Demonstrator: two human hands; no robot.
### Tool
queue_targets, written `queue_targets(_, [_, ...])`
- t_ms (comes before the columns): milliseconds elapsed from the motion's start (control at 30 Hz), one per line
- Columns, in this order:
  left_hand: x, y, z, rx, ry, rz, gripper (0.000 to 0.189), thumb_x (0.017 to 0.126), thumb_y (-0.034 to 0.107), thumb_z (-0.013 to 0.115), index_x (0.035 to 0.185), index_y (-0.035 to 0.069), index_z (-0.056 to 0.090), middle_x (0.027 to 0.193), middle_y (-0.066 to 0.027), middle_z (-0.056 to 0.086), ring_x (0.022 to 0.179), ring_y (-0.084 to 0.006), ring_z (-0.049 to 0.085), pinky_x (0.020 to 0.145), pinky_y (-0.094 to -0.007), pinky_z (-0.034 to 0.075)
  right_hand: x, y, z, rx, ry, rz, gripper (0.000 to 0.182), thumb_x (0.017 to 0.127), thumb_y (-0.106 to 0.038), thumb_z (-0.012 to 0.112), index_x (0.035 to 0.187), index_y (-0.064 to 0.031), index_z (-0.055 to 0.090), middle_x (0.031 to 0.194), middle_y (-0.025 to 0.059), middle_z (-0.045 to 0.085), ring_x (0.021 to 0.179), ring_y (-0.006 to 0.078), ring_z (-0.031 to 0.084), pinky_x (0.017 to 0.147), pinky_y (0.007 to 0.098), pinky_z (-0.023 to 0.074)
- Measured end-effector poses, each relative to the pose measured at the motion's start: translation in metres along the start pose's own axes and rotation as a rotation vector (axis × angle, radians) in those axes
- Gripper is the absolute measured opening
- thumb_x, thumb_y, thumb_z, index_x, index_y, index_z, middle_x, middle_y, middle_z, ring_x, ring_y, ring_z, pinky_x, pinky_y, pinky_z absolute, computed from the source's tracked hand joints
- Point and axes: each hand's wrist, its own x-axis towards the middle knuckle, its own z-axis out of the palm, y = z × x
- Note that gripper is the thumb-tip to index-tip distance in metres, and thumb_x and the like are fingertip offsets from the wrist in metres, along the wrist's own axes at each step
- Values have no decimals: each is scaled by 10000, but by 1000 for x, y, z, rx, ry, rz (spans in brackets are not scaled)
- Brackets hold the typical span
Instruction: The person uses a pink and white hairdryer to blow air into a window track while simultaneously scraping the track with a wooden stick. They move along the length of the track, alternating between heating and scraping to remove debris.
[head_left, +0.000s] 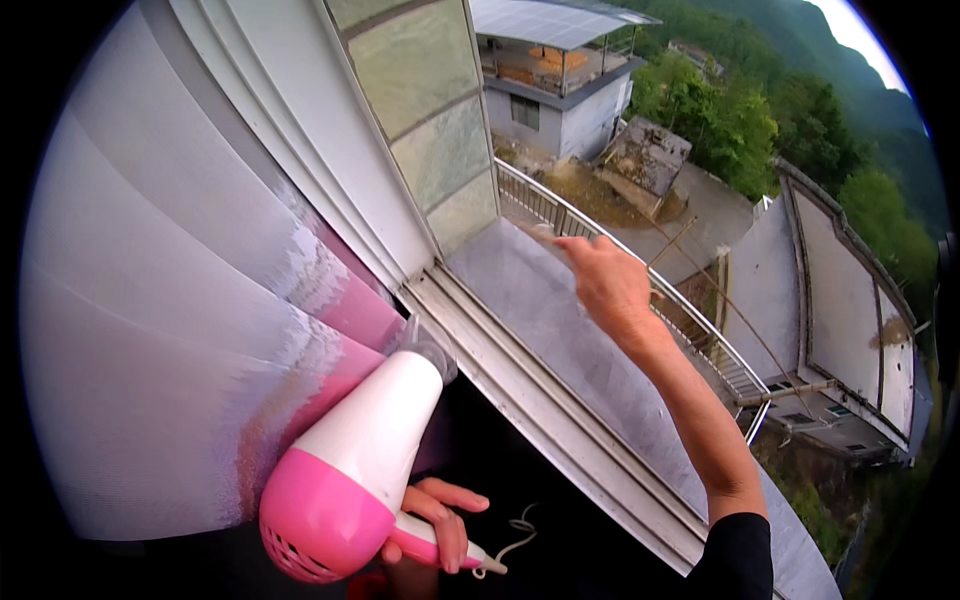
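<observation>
My left hand (442, 517) grips the handle of a pink and white hair dryer (360, 450), low in the view. The dryer's grey nozzle (427, 349) points up toward the corner of the window's sliding track (525, 409). Out beyond the track, my right hand (611, 289) is raised over the grey outer sill (555, 300), its fingers closed around a slim light brown thing (541, 234). That thing is blurred, and I cannot tell what it is. A pale cord (519, 529) trails from the dryer's handle.
At the left hangs a sheer white and pink curtain (187, 315), close to the dryer. A white window frame (315, 150) and a patterned glass pane (442, 142) rise above the track. Outside are a metal railing (570, 206), a bamboo pole (787, 391), and buildings below.
</observation>
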Motion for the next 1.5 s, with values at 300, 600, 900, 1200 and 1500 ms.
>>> queue_targets(300, [3, -2, 1, 18, 9, -17, 537, 873, 419, 491, 1109, -60, 435, 1109, -406, 402, 504, -208, 586, 493, -284, 487, -25, -37, -7, 182, -45, -143, 118, 820, -194, 551, 883, -129, 627, 711, 112, 515, 652, 293, 547, 536, 396, 446])
queue_targets(600, [11, -2, -6, -43, -42, -55, 543, 861, 420, 512, 1100, -62, 440, 1107, -407, 404, 534, -224, 602, 504, -291, 492, -12, -59, -2, 75, -215, -212, 168, 805, -111, 469, 926, -62, 575, 781, 162, 548, 685, 310, 588, 569, 408, 489])
queue_targets(900, [6, 3, -18, -99, -97, -46, 540, 868, 358, 511, 1157, -87, 407, 1106, -406, 381, 616, -261, 603, 593, -323, 488, -16, -77, -21, 194, 25, -134, 161, 824, -216, 546, 847, -61, 585, 699, 122, 535, 607, 313, 555, 542, 419, 443])
queue_targets(1200, [-7, -3, -24, -215, -168, 4, 522, 866, 238, 494, 1191, -145, 353, 743, -269, 577, 881, -374, 554, 885, -414, 423, 25, -101, 52, 411, -4, -108, 261, 795, -261, 552, 705, -21, 601, 691, 160, 575, 649, 367, 557, 590, 445, 438])
queue_targets(1500, [-25, 4, -6, -97, -28, 26, 526, 881, 371, 488, 1153, -70, 402, 1156, -393, 363, 564, -223, 600, 562, -302, 485, 31, -122, 59, 348, -59, 83, 199, 804, -242, 533, 819, -93, 664, 742, 146, 608, 713, 341, 587, 606, 435, 456])
